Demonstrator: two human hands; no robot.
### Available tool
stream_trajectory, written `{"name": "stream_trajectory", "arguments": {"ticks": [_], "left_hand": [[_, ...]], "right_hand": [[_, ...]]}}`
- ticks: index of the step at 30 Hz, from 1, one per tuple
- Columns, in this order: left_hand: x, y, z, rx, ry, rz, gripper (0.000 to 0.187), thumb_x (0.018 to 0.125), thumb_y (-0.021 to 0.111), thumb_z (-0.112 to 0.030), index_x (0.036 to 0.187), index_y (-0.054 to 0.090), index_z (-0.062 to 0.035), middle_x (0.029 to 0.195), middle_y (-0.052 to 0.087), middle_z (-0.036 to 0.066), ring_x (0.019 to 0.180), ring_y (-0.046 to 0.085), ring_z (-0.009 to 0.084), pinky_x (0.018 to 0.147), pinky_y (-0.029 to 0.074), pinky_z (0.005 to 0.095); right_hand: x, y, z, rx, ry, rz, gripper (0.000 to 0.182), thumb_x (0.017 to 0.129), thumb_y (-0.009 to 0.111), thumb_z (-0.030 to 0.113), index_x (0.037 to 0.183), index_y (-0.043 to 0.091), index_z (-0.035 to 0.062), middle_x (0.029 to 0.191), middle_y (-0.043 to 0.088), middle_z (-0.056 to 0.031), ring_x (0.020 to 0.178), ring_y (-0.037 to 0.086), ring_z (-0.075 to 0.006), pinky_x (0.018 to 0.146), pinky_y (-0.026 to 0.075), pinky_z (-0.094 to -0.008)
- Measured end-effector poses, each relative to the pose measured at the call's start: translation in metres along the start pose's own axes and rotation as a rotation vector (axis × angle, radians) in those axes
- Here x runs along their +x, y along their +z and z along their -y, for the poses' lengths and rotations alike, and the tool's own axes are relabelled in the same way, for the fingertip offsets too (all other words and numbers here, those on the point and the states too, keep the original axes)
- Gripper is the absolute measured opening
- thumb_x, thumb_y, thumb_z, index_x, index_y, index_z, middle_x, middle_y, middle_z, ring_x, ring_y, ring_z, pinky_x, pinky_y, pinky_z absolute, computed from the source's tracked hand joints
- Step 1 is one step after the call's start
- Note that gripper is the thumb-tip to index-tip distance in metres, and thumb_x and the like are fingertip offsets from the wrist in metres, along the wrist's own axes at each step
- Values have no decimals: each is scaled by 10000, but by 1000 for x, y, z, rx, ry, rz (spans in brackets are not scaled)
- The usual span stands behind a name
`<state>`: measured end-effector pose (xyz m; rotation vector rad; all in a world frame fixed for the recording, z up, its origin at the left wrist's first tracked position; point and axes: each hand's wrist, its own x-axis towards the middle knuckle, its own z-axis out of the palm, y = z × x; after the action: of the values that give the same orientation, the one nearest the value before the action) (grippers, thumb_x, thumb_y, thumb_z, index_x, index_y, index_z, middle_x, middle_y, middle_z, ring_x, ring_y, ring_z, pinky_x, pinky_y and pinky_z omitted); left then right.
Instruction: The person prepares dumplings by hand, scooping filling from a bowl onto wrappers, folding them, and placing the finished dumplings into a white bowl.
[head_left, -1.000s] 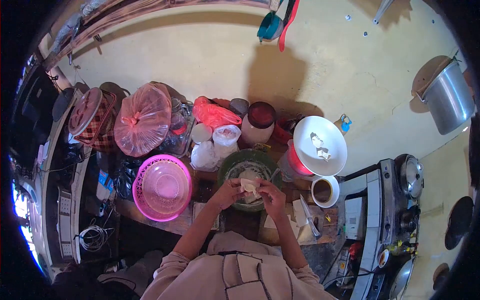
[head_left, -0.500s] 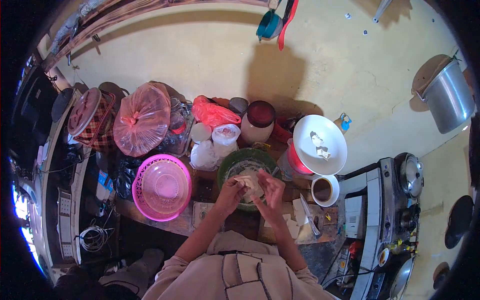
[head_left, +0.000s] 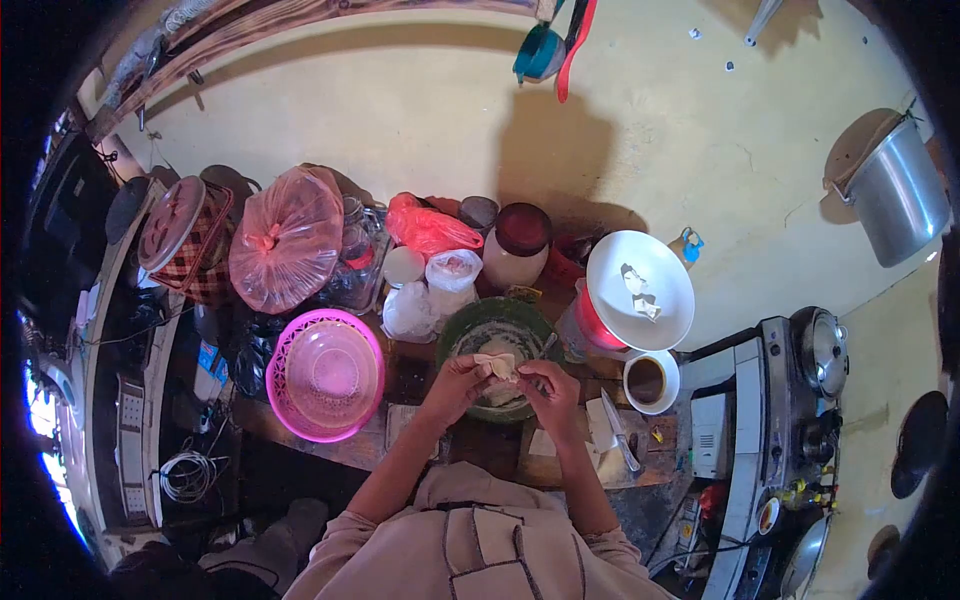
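Observation:
Over the green basin (head_left: 450, 338), my left hand (head_left: 457, 385) pinches a pale, thin dough wrapper (head_left: 497, 366) that looks partly folded. My right hand (head_left: 550, 390) comes in from the other side, its fingertips closed on the wrapper's right edge. White floury paste coats the inside of the basin, and a spoon handle leans at its right rim. Right of my right hand, flat square wrappers (head_left: 545, 442) lie on a wooden board beside a knife (head_left: 621, 430). A white plate (head_left: 660, 275) carries a few folded dough pieces (head_left: 640, 292).
A bowl of dark liquid (head_left: 645, 381) stands below the plate. To the left is a pink basket (head_left: 325, 375). Plastic bags (head_left: 285, 240) and a dark-lidded jar (head_left: 518, 245) line the wall. A stove (head_left: 775, 400) is at the right.
My right hand has gone from spread fingers above the basin to a pinch at the wrapper's right edge. The wrapper, in my left hand, now sits more squarely between both hands.

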<state>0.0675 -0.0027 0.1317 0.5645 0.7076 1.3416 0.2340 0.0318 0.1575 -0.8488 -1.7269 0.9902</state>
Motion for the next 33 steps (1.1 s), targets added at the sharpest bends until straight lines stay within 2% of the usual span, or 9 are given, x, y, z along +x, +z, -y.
{"name": "stream_trajectory", "arguments": {"ticks": [5, 8, 11, 14, 17, 23, 29, 33], "left_hand": [[-7, 17, -28, 303, 52, 79, 210, 775, 577, -44, 980, 591, -2, 943, 593, 49, 856, 555, 115, 775, 438, 234], [-6, 22, -37, 607, 178, 78, 242, 730, 617, -16, 970, 597, -3, 918, 597, 41, 847, 556, 114, 753, 442, 234], [-5, 24, -43, 687, 147, 86, 244, 710, 634, 0, 951, 600, 6, 890, 599, 45, 826, 560, 113, 740, 446, 233], [-8, 35, -46, 556, 107, -52, 241, 696, 624, 19, 935, 599, -1, 887, 606, 71, 777, 561, 110, 684, 449, 209], [-11, 37, -39, 375, 162, -178, 173, 725, 608, 27, 897, 609, 14, 864, 598, 55, 784, 565, 101, 698, 461, 227], [-5, 23, -19, 690, 512, -140, 148, 707, 602, 49, 841, 636, -5, 818, 596, 52, 728, 560, 105, 642, 465, 236], [-6, 39, -42, 926, 479, -30, 162, 697, 593, 77, 833, 630, -4, 795, 582, 51, 739, 561, 114, 654, 462, 227], [-1, 28, -32, 616, 303, -4, 151, 727, 571, 62, 866, 584, 6, 833, 573, 40, 766, 562, 114, 684, 470, 233]], "right_hand": [[3, -2, 8, 110, 62, -12, 198, 692, 666, 48, 864, 569, 37, 809, 621, -71, 743, 613, -151, 648, 490, -263], [6, -8, 7, 70, 94, 46, 219, 682, 674, 50, 872, 566, 36, 786, 623, -72, 734, 613, -146, 651, 490, -258], [18, -16, 27, -158, -43, 131, 244, 667, 685, 58, 875, 560, 36, 779, 622, -72, 727, 614, -142, 634, 488, -252], [21, -18, 29, -222, -16, 147, 260, 654, 694, 64, 873, 555, 44, 775, 620, -70, 717, 616, -144, 617, 484, -254], [20, -14, 24, -100, -18, 39, 252, 656, 690, 66, 864, 550, 46, 774, 617, -72, 716, 617, -157, 615, 482, -267], [22, -15, 29, -168, -50, 88, 254, 663, 683, 62, 868, 535, 44, 799, 606, -77, 746, 618, -175, 631, 481, -271], [27, -20, 32, -189, -41, 140, 261, 664, 680, 55, 873, 523, 45, 821, 599, -75, 766, 612, -180, 640, 477, -277], [26, -19, 25, -163, -74, 102, 260, 662, 680, 46, 867, 520, 36, 816, 597, -71, 755, 609, -165, 647, 479, -268]]}}
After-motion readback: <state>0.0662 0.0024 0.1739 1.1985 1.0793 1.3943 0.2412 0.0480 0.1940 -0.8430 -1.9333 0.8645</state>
